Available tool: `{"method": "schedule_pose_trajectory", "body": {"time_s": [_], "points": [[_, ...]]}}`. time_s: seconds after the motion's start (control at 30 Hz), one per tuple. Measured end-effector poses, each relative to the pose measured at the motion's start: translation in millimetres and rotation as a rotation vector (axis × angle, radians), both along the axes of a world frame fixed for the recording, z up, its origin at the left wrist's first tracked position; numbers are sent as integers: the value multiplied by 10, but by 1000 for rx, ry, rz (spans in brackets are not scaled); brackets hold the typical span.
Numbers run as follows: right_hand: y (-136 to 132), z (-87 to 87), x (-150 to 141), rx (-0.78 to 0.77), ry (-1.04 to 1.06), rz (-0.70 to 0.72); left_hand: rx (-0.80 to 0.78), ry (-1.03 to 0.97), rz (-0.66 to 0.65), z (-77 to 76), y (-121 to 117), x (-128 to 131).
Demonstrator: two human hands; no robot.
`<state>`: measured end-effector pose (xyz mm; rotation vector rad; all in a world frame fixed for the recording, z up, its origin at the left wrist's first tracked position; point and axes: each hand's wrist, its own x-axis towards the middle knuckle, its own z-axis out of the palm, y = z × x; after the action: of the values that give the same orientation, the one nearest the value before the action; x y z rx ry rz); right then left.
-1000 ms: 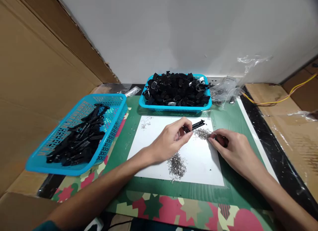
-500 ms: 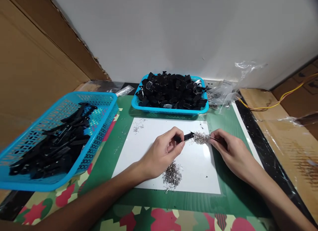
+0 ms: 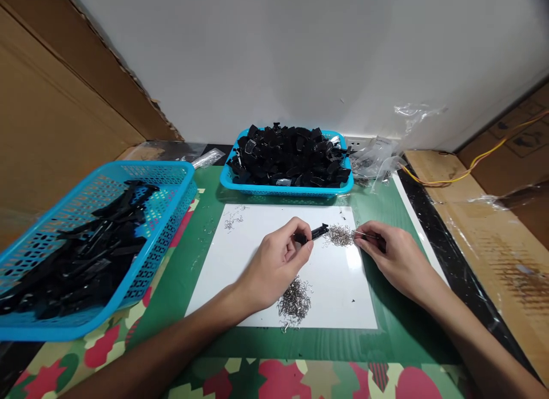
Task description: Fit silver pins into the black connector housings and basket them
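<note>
My left hand is closed around a slim black plastic part, whose far end points right over the white sheet. Just beyond that end lies a pile of small silvery wire springs. On the pile's right side my right hand pinches thin metal tweezers, their tips at the pile's edge. A second, larger heap of small bent metal pieces lies below my left hand. A few thin loose wire bits are scattered at the sheet's upper left.
A blue basket heaped with black plastic pieces stands at the back. Another blue basket with long black parts is on the left. Clear plastic bags, a yellow cable and cardboard are on the right.
The view has shifted slightly, so everything sits a little further left. Both hands keep their grips, and the tweezer tips remain by the spring pile.
</note>
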<state>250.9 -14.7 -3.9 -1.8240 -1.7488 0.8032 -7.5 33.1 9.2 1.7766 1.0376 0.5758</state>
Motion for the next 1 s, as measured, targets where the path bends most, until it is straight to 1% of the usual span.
{"method": "schedule_pose_trajectory", "body": {"time_s": [0.1, 0.23, 0.37, 0.5, 0.57, 0.67, 0.83, 0.93, 1.0], "points": [[-7, 12, 13, 4, 48, 12, 24, 6, 6, 18, -12, -7], [-32, 48, 22, -16, 191, 22, 79, -16, -16, 41, -38, -9], [-71, 118, -31, -82, 301, 48, 88, -30, -52, 54, -79, 4], [-119, 181, -128, -152, 415, 108, 91, -36, -72, 75, -110, 20], [-139, 193, -175, -189, 468, 136, 105, -40, -105, 82, -123, 27], [-162, 196, -232, -239, 516, 163, 155, -45, -172, 72, -144, 31], [-196, 199, -296, -310, 605, 171, 224, -30, -226, 19, -174, 28], [-209, 195, -336, -305, 628, 152, 231, -18, -270, 12, -175, 25], [-213, 188, -371, -272, 623, 134, 229, -15, -266, 24, -171, 22]]}}
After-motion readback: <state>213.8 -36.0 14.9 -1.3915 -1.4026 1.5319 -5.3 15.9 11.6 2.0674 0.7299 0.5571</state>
